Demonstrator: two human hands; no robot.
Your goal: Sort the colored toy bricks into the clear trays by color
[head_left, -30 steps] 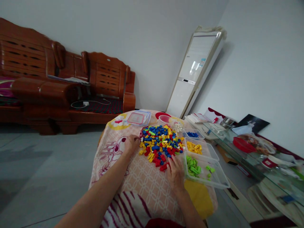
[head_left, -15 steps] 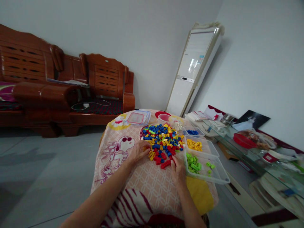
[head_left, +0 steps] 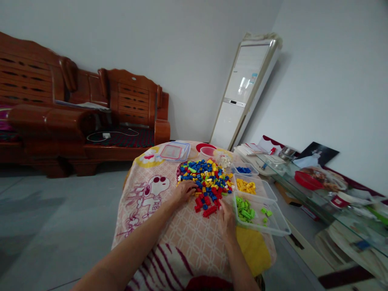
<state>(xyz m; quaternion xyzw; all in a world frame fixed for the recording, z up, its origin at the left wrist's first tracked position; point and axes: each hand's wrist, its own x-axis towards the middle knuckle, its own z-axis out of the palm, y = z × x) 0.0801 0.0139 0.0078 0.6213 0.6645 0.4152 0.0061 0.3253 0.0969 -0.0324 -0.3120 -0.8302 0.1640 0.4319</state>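
Observation:
A mixed pile of toy building bricks (head_left: 206, 176), in blue, yellow, red and green, lies on the cloth-covered table. My left hand (head_left: 184, 191) rests at the pile's near left edge, fingers curled down among the bricks; what they hold, if anything, is hidden. A little yellow shows by its fingertips. My right hand (head_left: 226, 218) lies at the near right side of the pile, fingers stretched forward beside the loose red bricks (head_left: 209, 211). Just right of it stands a clear plastic box (head_left: 274, 231) with green bricks (head_left: 245, 211) in it.
Behind the green bricks' box are clear boxes with yellow bricks (head_left: 246, 186) and blue bricks (head_left: 243, 170). White bricks (head_left: 224, 160) sit near a pinkish tub (head_left: 208, 152) at the back. Flat lids (head_left: 171, 152) lie far left. A cluttered glass-topped stand (head_left: 306, 190) is on the right.
My left hand has moved slightly right and forward over the pile's edge, where several yellow bricks were lying in view. My right hand has barely moved. The camera view has shifted slightly.

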